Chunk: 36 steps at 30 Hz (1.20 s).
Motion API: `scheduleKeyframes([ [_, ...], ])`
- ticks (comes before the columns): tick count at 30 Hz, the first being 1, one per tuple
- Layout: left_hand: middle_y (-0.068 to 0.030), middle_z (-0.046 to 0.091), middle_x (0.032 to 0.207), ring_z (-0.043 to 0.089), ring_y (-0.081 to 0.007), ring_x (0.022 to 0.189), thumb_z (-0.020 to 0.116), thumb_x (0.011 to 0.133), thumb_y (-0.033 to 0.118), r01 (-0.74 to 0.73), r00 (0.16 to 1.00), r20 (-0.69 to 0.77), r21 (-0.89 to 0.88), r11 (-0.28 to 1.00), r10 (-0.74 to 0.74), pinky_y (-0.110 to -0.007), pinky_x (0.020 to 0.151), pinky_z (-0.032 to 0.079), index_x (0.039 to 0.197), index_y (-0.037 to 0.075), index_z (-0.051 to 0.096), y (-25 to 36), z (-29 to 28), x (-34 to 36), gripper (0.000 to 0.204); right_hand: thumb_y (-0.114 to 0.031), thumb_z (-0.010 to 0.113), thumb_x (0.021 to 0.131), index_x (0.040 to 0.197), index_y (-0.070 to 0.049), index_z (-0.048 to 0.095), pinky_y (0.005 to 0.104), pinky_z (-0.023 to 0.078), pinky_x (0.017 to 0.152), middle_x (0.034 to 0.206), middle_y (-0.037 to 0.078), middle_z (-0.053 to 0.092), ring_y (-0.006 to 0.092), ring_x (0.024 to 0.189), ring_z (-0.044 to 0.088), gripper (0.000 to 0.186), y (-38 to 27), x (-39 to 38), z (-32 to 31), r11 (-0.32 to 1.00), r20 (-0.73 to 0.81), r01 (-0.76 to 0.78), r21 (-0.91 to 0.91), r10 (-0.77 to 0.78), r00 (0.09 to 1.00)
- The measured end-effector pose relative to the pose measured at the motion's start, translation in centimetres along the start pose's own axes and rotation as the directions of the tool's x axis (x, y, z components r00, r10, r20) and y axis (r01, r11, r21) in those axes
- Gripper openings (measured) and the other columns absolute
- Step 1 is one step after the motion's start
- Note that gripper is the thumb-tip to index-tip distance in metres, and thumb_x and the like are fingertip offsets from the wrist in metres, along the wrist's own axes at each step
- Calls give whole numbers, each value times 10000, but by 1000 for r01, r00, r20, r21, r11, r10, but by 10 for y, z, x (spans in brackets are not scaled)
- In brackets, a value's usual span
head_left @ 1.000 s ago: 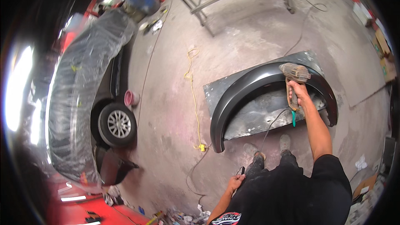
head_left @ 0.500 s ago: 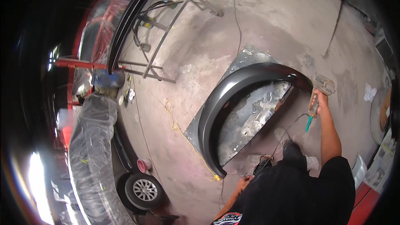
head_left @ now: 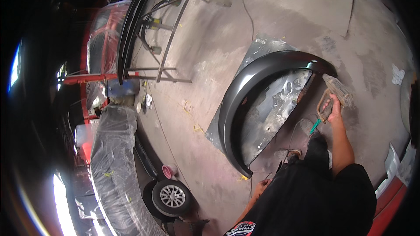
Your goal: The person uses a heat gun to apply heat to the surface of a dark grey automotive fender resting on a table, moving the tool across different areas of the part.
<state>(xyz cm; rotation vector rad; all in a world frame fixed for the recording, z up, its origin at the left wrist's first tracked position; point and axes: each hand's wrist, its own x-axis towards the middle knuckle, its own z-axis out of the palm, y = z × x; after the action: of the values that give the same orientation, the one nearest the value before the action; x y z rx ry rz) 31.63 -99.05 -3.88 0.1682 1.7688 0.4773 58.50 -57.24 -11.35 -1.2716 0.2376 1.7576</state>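
My right hand (head_left: 334, 107) is closed round the handle of a grimy, pistol-shaped heat gun (head_left: 342, 91) with a green-wrapped cord end. The heat gun is beside the right end of a glossy black wheel-arch flare (head_left: 238, 89). That flare lies curved over a paint-spattered flat panel (head_left: 267, 129). Low in the view, near the flare's lower end, my left hand (head_left: 261, 188) is closed on a thin dark cord (head_left: 290, 142). The cord runs up past my feet toward the heat gun; part of it is hidden by my clothing.
A metal stand (head_left: 175, 30) holds a long black part at upper left. Plastic sheeting (head_left: 118, 170) covers a vehicle on the left. Near it are a wheel (head_left: 172, 196) and a pink bucket (head_left: 169, 171). Yellow string (head_left: 188, 109) and a hose (head_left: 246, 8) lie on the floor.
The view has shifted, moving the flare and wheel rightward in the picture. My right hand has tilted the heat gun, its body now angled down to the right. Both hands keep their hold.
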Motion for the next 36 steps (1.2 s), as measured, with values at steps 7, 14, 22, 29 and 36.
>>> scheduleKeyframes([
  [7,1,631,743,529,-70,685,594,898,357,64,991,-112,-125,990,-78,-249,654,440,923,11,666,-41,-6,-21,354,-234,666,745,841,-126,501,280,414,456,622,3,484,125,498,479,218,93,-28,97,940,290,-133,-314,229,929],
  [14,23,616,718,513,-60,650,591,896,375,40,970,-212,-340,940,-118,-243,616,433,883,28,666,-103,0,-58,356,-202,643,757,851,-95,527,281,426,443,628,11,491,125,486,490,184,229,-63,150,734,339,-216,-644,527,780],
  [22,33,592,697,491,-51,643,593,898,339,96,939,-220,-570,816,-264,-240,601,422,826,33,658,-156,10,-94,322,-159,641,724,829,-48,543,284,412,407,636,29,518,124,447,475,181,368,-117,95,217,138,-38,-976,735,664],
  [29,24,604,718,509,-60,666,607,892,289,96,941,-202,-608,788,-270,-256,627,438,812,17,652,-166,5,-97,287,-365,675,712,1000,-22,603,329,500,528,801,123,652,183,502,603,454,402,-158,3,-362,56,655,-664,849,526],
  [36,-1,635,746,546,-73,680,609,892,292,69,941,-227,-600,797,-252,-265,656,462,825,7,668,-161,-9,-95,299,-329,656,685,1046,-65,629,426,478,834,1017,218,632,357,995,593,449,415,-212,19,-284,-95,923,-258,959,268],
])
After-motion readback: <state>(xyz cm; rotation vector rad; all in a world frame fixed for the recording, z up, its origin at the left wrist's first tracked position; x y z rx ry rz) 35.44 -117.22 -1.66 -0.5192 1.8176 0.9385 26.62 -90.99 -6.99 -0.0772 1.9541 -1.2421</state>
